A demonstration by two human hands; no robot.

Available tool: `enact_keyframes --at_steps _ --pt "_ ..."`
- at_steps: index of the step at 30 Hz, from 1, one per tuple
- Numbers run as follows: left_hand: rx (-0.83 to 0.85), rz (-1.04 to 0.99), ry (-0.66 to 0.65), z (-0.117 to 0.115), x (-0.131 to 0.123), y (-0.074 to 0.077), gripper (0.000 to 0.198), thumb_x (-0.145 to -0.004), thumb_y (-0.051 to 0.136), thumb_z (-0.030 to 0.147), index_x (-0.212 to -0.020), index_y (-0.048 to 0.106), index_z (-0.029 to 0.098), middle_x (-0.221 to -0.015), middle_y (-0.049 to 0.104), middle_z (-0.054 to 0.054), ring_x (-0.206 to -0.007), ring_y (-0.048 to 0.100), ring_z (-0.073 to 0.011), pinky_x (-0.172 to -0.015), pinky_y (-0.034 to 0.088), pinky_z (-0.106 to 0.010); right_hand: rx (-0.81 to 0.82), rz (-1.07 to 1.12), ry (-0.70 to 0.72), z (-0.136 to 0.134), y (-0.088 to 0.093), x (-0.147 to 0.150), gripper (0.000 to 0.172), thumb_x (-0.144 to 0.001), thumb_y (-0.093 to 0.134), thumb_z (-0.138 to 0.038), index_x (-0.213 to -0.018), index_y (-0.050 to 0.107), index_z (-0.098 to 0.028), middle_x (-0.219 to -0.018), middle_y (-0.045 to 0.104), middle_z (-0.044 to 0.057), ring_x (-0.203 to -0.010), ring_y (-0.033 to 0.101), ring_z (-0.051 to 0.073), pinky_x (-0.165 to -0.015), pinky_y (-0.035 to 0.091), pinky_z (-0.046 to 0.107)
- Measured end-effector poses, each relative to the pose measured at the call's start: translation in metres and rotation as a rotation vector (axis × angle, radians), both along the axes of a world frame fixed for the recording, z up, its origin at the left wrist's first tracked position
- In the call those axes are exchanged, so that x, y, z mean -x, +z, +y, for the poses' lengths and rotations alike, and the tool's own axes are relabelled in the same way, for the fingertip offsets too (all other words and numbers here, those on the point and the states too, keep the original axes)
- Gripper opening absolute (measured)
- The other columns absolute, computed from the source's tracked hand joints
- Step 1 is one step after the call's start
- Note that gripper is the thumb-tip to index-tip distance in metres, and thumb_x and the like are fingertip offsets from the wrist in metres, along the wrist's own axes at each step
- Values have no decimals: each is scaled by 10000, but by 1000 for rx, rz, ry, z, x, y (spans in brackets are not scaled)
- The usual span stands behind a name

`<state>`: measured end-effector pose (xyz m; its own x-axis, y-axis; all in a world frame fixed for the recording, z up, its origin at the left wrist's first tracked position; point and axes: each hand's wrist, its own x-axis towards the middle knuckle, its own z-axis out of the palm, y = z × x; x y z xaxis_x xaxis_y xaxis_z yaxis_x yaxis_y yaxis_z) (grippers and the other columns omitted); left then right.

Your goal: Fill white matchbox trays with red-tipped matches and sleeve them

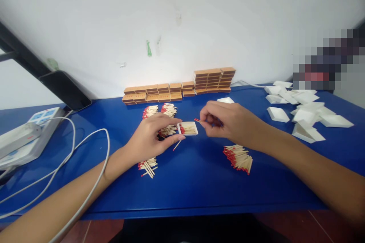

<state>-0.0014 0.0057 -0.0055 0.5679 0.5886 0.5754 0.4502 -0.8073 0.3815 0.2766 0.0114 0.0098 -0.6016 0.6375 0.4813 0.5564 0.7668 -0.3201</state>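
Observation:
My left hand (154,136) grips the left end of a small white matchbox tray (195,133) between thumb and fingers. Several red-headed matches (186,128) lie inside it, heads to the left. Just right of the tray, my right hand (218,119) pinches at least one match, whose red head (196,120) points toward the tray; the rest is hidden by the fingers. Piles of matches lie behind and in front of my left hand, partly covered by it. One loose match (177,145) rests below the tray. Another match pile (238,158) sits in front of my right hand.
Stacked orange-brown matchboxes (154,94) line the wall at the back of the blue table (182,190). White trays (306,112) are heaped at the right, with one tray (226,100) behind my right hand. A power strip (19,140) and white cables (74,136) occupy the left, one crossing my left forearm.

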Motion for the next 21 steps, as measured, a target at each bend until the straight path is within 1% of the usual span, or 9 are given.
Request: enact_keyframes --at_steps 3,8,21 --pt "10 5 -2 0 0 0 335 -922 807 349 -1211 755 190 -1079 791 -94 -953 746 -227 -866 602 -355 2 2 9 0 1 0 99 -890 617 -144 -892 559 -224 -805 588 -28 -653 518 112 -615 412 245" --pt "7 -2 3 -1 0 2 329 -920 807 364 -1196 761 190 -1074 793 -91 -934 746 -220 -846 596 -339 -1 0 19 -1 0 1 107 -876 622 -129 -898 569 -220 -809 585 -30 -657 519 107 -615 407 239" --pt "8 1 -3 0 0 1 337 -919 809 358 -1205 759 187 -1073 793 -91 -943 748 -224 -855 597 -348 -16 7 14 0 -1 0 103 -900 609 -145 -914 551 -228 -809 597 -25 -652 523 112 -612 410 240"
